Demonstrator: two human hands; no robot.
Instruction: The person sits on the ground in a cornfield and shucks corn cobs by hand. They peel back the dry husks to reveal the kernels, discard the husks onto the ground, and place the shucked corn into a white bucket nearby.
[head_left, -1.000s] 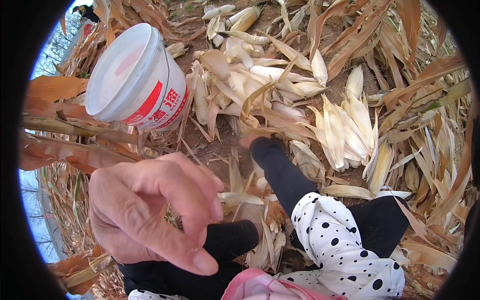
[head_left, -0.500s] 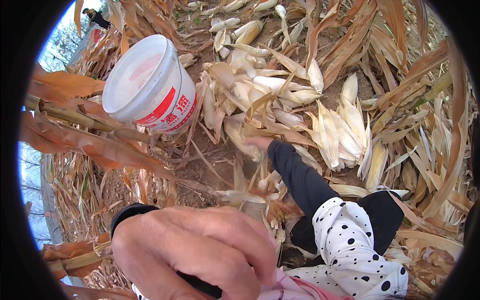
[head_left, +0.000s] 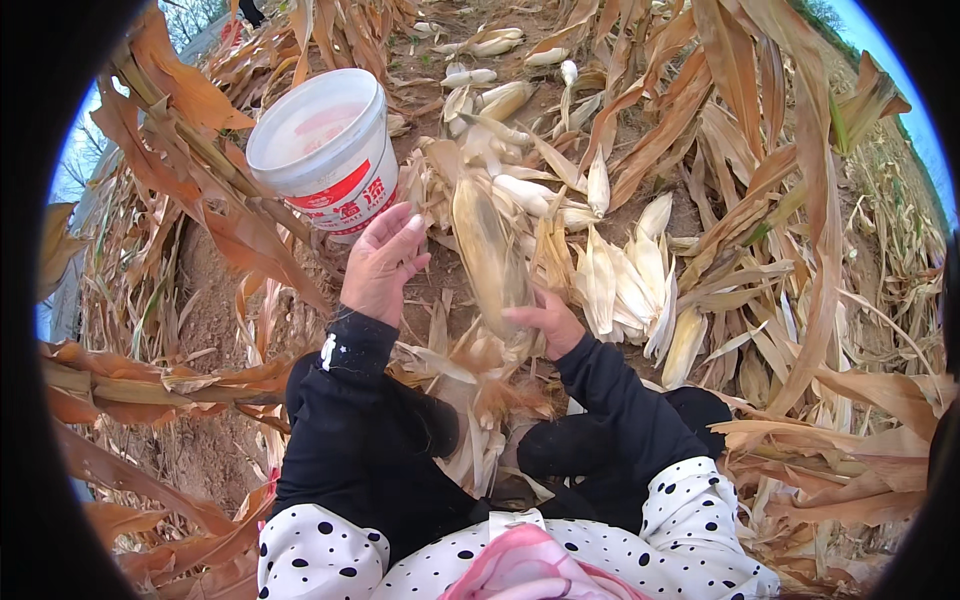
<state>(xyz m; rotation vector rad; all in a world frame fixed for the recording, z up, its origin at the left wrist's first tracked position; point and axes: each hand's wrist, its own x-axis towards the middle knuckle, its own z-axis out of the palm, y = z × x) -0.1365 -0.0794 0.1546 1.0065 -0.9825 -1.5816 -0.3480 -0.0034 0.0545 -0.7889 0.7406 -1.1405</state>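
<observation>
The right hand has its fingers around the near end of one corn ear, which lies between the two hands. The left hand has its fingers parted, holding nothing, just beside one bucket. A narrow strip of open soil separates left hand and ear. Beyond, pale husks overlap, uncountable. Dry leaves crowd the soil's left and right edges.
</observation>
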